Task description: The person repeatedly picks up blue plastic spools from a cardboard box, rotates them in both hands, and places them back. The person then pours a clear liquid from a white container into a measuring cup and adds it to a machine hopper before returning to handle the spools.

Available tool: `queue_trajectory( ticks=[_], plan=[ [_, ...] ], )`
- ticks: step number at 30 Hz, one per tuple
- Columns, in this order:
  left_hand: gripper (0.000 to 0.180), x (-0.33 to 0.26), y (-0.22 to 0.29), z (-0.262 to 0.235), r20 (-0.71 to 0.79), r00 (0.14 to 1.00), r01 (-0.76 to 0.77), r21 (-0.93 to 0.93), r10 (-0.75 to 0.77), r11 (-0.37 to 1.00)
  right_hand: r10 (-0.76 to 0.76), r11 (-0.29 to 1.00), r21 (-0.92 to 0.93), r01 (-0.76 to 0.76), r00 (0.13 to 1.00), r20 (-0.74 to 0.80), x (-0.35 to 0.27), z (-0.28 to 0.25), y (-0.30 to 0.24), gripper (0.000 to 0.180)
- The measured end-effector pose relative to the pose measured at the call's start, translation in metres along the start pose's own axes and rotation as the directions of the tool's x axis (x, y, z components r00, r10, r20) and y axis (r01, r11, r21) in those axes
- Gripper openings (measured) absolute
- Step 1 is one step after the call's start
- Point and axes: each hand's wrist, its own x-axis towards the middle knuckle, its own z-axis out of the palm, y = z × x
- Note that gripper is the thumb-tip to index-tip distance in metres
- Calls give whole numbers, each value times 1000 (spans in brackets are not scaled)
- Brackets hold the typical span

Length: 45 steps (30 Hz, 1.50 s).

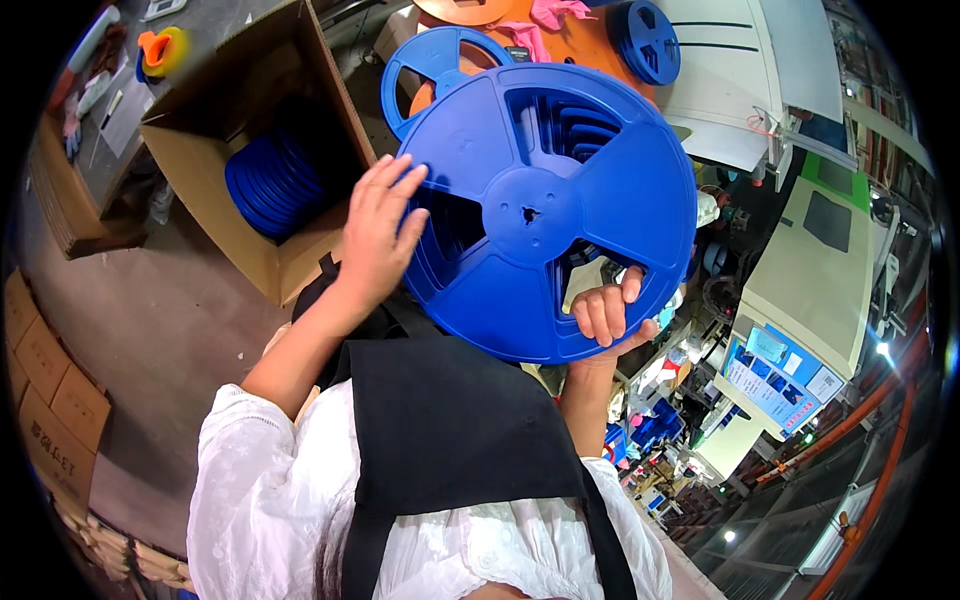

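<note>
Held reel stack: blue plastic reels point(500, 215), up in front of your black apron point(450, 420), right of the box; layered edges show through the top flange's windows.
Right hand: yours point(608, 312) grasps the stack's lower right rim, fingers curled through a window.
Left hand: yours point(375, 235) has its fingers spread at the left rim; you aren't clenching, though firm contact can't be told.
Open cardboard box point(195, 200): to your left, flaps up, holding a row of blue reels point(268, 190); its far end is dark.
Sealed cartons point(75, 405): stacked at far left, contents hidden.
</note>
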Motion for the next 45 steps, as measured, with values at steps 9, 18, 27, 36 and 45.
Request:
queue_trajectory(
  ticks=[9, 18, 27, 36, 45],
  plan=[
    [84, -11, 59, 50, 377, 886, 343, -142, -270, 928, 142, 950, -261, -173, 981, -136, -3, 14, 19, 47],
    [63, 15, 16, -16, 596, 767, 586, -802, -239, -121, 90, 910, -305, -281, 852, -516, -13, 16, 17, 43],
    [69, -5, -20, -33, 581, 813, 440, -561, 46, -701, 24, 930, -283, -237, 803, -595, -18, 8, 15, 36],
    [71, -3, -25, -19, 569, 816, 416, -460, 99, -785, 36, 940, -253, -231, 802, -596, -22, 7, 16, 40],
    [72, -3, -44, -14, 557, 814, 403, -336, 166, -851, -23, 899, -356, -256, 784, -621, -21, 3, 16, 38]
  ],
)
